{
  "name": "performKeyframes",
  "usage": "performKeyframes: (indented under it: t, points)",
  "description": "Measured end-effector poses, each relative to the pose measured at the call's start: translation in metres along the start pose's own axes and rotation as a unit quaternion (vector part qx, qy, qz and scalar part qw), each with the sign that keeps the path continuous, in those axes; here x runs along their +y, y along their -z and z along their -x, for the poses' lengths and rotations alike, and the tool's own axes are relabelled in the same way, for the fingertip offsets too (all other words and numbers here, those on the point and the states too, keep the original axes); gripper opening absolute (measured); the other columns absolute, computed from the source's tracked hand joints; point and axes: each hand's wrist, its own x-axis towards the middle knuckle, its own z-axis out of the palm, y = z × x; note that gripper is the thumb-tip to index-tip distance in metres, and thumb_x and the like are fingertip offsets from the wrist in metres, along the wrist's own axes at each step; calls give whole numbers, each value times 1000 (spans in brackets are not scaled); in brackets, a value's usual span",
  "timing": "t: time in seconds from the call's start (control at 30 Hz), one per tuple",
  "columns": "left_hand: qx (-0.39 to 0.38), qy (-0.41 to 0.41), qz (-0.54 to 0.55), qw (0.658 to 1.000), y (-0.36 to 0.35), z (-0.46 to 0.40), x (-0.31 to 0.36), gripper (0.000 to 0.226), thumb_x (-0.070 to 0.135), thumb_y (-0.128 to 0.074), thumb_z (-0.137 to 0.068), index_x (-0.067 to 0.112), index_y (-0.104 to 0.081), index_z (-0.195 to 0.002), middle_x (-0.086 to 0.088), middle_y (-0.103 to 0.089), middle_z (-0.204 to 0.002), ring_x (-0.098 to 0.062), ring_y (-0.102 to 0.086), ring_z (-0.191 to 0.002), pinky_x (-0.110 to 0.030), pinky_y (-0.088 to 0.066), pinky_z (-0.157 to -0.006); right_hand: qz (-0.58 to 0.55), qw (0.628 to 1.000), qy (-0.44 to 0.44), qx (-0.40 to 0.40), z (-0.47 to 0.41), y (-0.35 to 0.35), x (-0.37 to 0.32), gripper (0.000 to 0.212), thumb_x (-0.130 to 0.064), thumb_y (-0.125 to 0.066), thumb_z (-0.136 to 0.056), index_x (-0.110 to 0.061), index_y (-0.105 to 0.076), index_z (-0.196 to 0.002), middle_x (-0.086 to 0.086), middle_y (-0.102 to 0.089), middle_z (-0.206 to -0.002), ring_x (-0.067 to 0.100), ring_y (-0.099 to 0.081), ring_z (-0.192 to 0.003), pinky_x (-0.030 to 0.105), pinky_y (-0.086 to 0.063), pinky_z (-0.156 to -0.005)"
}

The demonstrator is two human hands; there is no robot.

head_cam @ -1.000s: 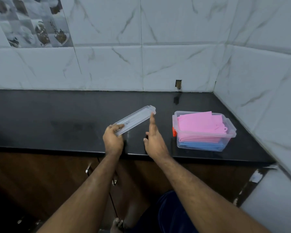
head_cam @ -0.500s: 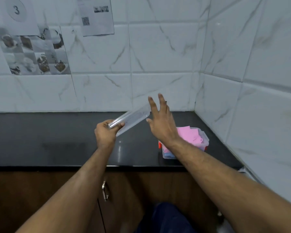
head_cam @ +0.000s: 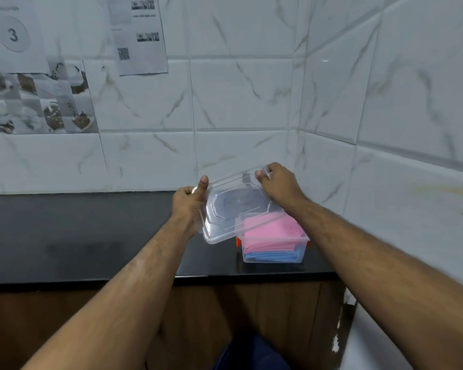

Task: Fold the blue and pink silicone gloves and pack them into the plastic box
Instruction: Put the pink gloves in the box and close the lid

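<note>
A clear plastic box (head_cam: 274, 256) with orange clips stands on the black counter near the right corner. Inside it the folded pink glove (head_cam: 270, 233) lies on top of the folded blue glove (head_cam: 271, 256). A clear lid (head_cam: 235, 206) hangs tilted just above the box, overlapping its left and back part. My left hand (head_cam: 189, 204) grips the lid's left edge with the thumb up. My right hand (head_cam: 278, 185) pinches the lid's far right corner.
The black counter (head_cam: 78, 236) runs left from the box, with its front edge above brown cabinet doors (head_cam: 225, 316). White marble tiles form the back and right walls, meeting in a corner behind the box. Papers hang on the back wall at upper left.
The lid has moved right from the middle of the counter to above the box. My right hand, open beside the lid before, now pinches its far corner. The view has tilted up.
</note>
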Motion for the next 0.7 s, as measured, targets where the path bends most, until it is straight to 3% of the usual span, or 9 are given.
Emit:
performKeyframes:
  t: [0.07,0.13,0.2,0.23,0.3,0.37,0.43,0.57,0.7]
  points:
    - [0,28,-20,999,-5,0,-9,50,37,-72,-95,17,-38,-64,1,-46,-51,-16,-43,-46,-20,-41,-43,-10,999,-37,33,-4,7,14,33,-39,-52,-104,-6,-60,-104,13,-66,-104,34,-64,-96,35,-49,-79]
    - [-10,77,-49,996,-12,3,-17,40,33,-69,-98,12,-49,-70,-8,-53,-63,-20,-49,-53,-26,-51,-47,-32,992,-108,51,-7,14,29,37,-37,-52,-104,-2,-61,-109,17,-67,-107,38,-71,-87,37,-57,-73]
    - [-26,115,-101,988,-20,4,-25,33,33,-68,-98,2,-63,-89,-17,-65,-82,-25,-58,-64,-34,-57,-60,2,986,-168,21,-4,18,44,37,-32,-49,-105,2,-59,-116,16,-67,-97,26,-68,-57,24,-49,-47]
    - [-35,119,-134,983,-24,5,-29,36,36,-68,-98,0,-66,-94,-18,-66,-87,-26,-58,-67,-35,-55,-61,32,984,-175,-4,-2,17,52,35,-28,-48,-105,4,-59,-115,14,-65,-86,21,-62,-49,21,-42,-42]
    - [-55,97,-195,974,-31,4,-39,41,40,-66,-99,-1,-66,-95,-19,-65,-90,-26,-55,-68,-32,-47,-59,79,983,-162,-31,2,13,66,35,-22,-45,-104,8,-60,-113,18,-66,-82,27,-64,-60,25,-46,-53]
    - [-63,74,-274,957,-38,4,-49,47,41,-62,-100,-6,-63,-105,-21,-68,-105,-30,-64,-82,-32,-47,-59,117,982,-142,-37,5,7,80,37,-22,-42,-106,8,-59,-118,25,-68,-108,35,-67,-92,33,-53,-74]
    - [-61,69,-355,930,-42,3,-58,48,40,-61,-100,-3,-59,-121,-20,-66,-121,-36,-67,-104,-36,-54,-67,156,976,-140,-57,9,2,88,38,-24,-41,-107,6,-59,-122,24,-64,-125,37,-63,-112,36,-51,-88]
    - [-47,65,-445,892,-49,0,-68,51,37,-61,-99,-2,-55,-131,-21,-60,-134,-38,-62,-120,-42,-56,-96,204,963,-146,-97,7,-6,105,49,-37,-42,-108,6,-61,-122,23,-64,-127,36,-61,-116,31,-46,-85]
    - [-62,51,-520,850,-56,-5,-76,45,36,-57,-100,-1,-59,-126,-20,-62,-132,-37,-63,-117,-36,-50,-84,226,958,-148,-96,1,-11,114,48,-36,-43,-108,6,-62,-123,22,-65,-126,35,-63,-114,33,-47,-86]
